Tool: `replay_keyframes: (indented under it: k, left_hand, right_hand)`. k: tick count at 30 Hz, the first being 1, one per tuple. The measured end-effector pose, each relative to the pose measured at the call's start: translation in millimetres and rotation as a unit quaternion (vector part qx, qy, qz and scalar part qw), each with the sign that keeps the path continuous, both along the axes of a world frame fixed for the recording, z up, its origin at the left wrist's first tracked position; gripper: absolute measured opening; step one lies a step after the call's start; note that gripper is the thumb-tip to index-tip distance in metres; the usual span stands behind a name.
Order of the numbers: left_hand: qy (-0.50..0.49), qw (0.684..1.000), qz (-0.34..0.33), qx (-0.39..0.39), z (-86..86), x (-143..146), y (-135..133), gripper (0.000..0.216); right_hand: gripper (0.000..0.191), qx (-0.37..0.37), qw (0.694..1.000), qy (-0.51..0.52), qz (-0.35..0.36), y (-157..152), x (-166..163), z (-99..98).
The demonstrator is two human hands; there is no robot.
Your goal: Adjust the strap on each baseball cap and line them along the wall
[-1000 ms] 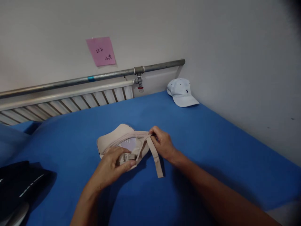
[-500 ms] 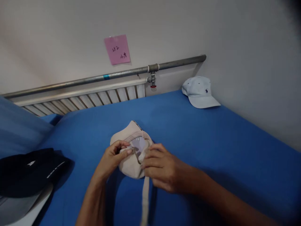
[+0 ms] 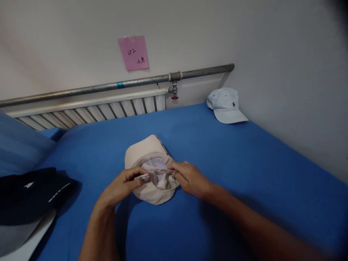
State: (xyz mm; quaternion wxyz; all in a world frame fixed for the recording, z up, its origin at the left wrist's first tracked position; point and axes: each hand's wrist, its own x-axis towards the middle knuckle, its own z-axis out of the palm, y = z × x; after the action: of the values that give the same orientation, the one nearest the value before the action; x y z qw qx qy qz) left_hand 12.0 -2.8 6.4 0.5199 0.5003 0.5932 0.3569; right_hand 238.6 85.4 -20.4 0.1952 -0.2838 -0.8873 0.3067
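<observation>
A beige baseball cap (image 3: 156,195) lies upside down on the blue sheet in the middle of the head view, its brim pointing away and its inside showing. Between thumb and fingers, my left hand (image 3: 119,186) pinches a small metal buckle (image 3: 146,178) at the cap's left edge. The cap's cloth strap (image 3: 157,169) stretches across the opening towards my right hand (image 3: 191,179), whose fingers are closed on it at the right edge. Where exactly the strap ends is hidden by the fingers.
A pale blue cap (image 3: 224,105) sits in the far right corner against the wall. Several dark and grey caps (image 3: 27,199) are stacked at the left. Behind the bed run a radiator (image 3: 108,108) and a metal pipe (image 3: 89,88). A pink note (image 3: 133,53) hangs above.
The strap, which hung down towards me from the right hand, now lies across the cap's opening. My right hand has shifted slightly right and up. The left hand now shows the buckle.
</observation>
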Motion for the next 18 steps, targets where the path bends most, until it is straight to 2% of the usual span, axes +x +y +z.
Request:
replay_keyframes:
  k: [4,9,12,15,18]
  left_hand:
    - [-0.002,1.0,0.009,0.027,-6.6,-2,2,0.021]
    - [-0.004,0.998,-0.009,0.07,-10.6,-3,3,0.025]
    - [-0.013,0.997,-0.016,0.069,-9.3,-2,1,0.023]
    - [-0.024,0.998,-0.016,0.056,-6.9,-2,-1,0.023]
    - [-0.037,0.998,0.005,0.056,-4.6,-2,-4,0.022]
  right_hand:
    - [0.018,-0.035,0.998,0.003,0.045,-5,-2,3.7]
    - [0.022,-0.137,0.982,0.113,0.057,-15,-2,13.0]
    - [0.02,-0.137,0.975,0.165,0.062,-17,0,17.7]
    - [0.02,-0.137,0.976,0.156,0.073,-15,2,19.0]
    - [0.025,-0.174,0.971,0.155,0.057,-12,1,18.0]
